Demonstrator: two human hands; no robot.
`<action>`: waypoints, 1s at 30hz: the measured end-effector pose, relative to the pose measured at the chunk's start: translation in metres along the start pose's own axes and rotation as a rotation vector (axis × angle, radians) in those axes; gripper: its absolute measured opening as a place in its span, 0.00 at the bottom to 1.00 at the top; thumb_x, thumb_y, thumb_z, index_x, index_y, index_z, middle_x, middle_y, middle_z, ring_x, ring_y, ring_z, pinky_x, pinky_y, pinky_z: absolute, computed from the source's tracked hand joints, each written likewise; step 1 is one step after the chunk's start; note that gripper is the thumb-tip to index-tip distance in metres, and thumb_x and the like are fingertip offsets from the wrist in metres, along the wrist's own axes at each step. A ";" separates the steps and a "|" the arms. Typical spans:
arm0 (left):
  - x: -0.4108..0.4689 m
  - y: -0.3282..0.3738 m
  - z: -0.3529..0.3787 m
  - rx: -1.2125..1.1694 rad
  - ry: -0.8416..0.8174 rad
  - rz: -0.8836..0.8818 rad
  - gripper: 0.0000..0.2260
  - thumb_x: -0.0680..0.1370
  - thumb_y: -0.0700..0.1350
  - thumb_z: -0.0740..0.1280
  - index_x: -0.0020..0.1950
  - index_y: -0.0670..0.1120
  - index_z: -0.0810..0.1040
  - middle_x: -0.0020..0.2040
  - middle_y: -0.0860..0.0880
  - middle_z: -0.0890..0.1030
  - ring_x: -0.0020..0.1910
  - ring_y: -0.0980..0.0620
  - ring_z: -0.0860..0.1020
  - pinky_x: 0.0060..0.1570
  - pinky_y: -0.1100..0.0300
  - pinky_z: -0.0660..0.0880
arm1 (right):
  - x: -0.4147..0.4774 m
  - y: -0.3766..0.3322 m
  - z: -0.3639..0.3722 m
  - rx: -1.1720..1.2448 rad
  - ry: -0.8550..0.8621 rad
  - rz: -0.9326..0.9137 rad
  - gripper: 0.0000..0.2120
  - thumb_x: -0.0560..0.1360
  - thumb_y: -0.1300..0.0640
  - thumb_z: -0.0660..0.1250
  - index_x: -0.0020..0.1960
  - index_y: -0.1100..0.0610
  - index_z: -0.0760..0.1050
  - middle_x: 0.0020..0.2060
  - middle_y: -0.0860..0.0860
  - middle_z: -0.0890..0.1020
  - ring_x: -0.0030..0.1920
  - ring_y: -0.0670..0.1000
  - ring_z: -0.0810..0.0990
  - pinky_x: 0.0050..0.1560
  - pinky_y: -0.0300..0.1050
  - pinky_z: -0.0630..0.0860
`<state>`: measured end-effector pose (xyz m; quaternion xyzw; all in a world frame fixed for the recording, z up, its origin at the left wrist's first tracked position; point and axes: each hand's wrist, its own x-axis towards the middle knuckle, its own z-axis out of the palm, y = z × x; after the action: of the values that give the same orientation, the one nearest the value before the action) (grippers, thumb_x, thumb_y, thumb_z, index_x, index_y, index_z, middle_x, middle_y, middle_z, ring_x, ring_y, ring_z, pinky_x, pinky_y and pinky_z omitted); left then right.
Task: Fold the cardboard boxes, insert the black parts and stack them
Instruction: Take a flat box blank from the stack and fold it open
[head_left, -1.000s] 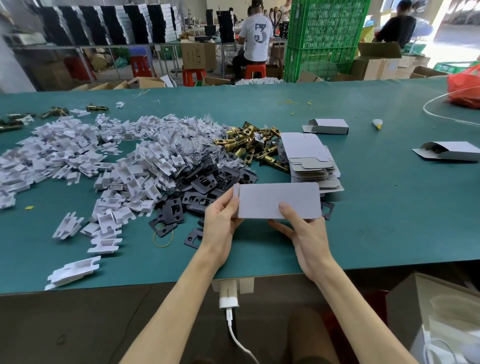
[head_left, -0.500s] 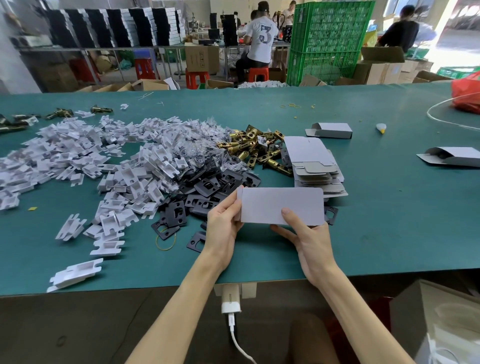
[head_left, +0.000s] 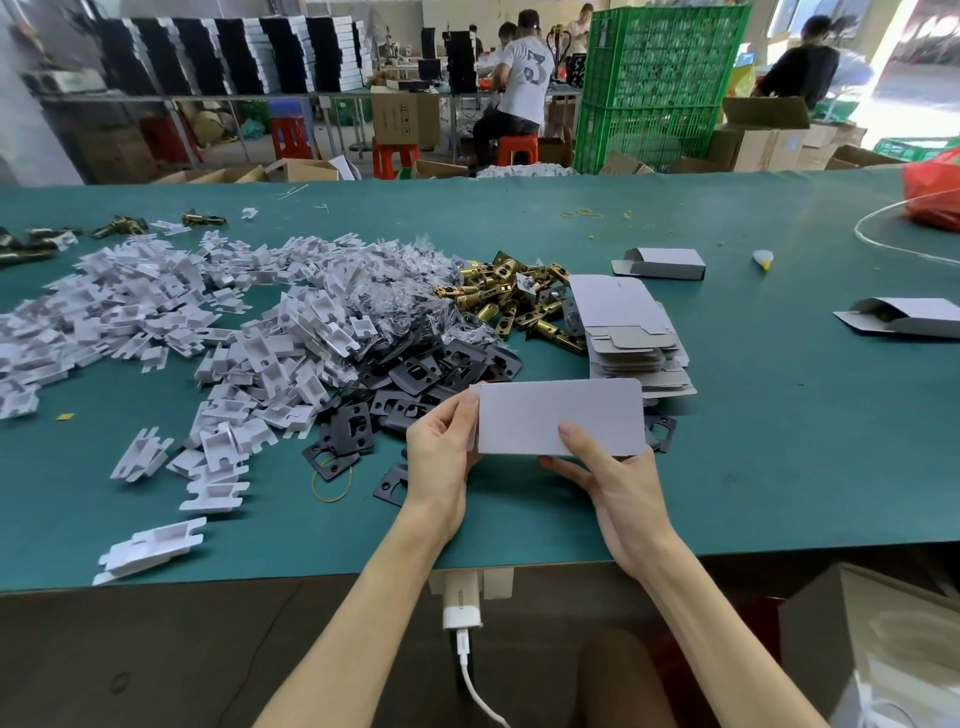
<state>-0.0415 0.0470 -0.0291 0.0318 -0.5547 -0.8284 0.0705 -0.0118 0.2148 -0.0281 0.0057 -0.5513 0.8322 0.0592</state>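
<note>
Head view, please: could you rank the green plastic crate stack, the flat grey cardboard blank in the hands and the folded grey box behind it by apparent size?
1. Green plastic crate stack.
2. Flat grey cardboard blank, enlarged by nearness.
3. Folded grey box.

Workshop hall. Long teal counter (head_left: 779, 493) spans the foreground, with dark floor (head_left: 156, 665) below its near edge. Behind it stand a tall stack of green plastic crates (head_left: 660, 83), brown cartons (head_left: 402, 117) and red stools (head_left: 395, 156). 1 stool is taken by a seated person in a white shirt (head_left: 522, 78) (back turned, a big 3 printed on it). A 2nd person in a dark top (head_left: 800, 67) is at far right. Back left, metal-framed benches carry rows of black-and-white stacked packs (head_left: 234, 52). Strong daylight comes through an opening (head_left: 914, 62) at top right, and the left side is dimmer.
</note>
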 end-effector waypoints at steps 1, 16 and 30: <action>0.000 0.000 0.000 0.000 -0.001 0.001 0.12 0.85 0.46 0.66 0.50 0.51 0.89 0.52 0.44 0.88 0.48 0.52 0.85 0.45 0.59 0.83 | 0.000 0.000 0.000 -0.001 -0.001 -0.001 0.18 0.73 0.58 0.74 0.61 0.59 0.79 0.55 0.56 0.85 0.57 0.56 0.84 0.54 0.55 0.83; 0.004 -0.006 0.001 0.144 -0.119 0.034 0.17 0.87 0.38 0.58 0.63 0.57 0.79 0.60 0.58 0.85 0.63 0.56 0.81 0.65 0.56 0.77 | 0.001 0.003 0.001 0.041 0.037 -0.022 0.11 0.76 0.62 0.72 0.58 0.55 0.80 0.52 0.52 0.86 0.53 0.51 0.85 0.47 0.46 0.83; -0.002 -0.004 0.003 0.289 -0.261 0.056 0.19 0.86 0.35 0.59 0.69 0.58 0.73 0.64 0.57 0.82 0.67 0.57 0.78 0.65 0.62 0.74 | 0.000 0.005 0.003 -0.039 0.028 -0.058 0.12 0.73 0.54 0.74 0.56 0.50 0.82 0.53 0.53 0.86 0.55 0.53 0.85 0.47 0.46 0.83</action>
<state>-0.0403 0.0516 -0.0314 -0.0818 -0.6729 -0.7351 0.0156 -0.0120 0.2100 -0.0312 0.0090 -0.5663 0.8191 0.0910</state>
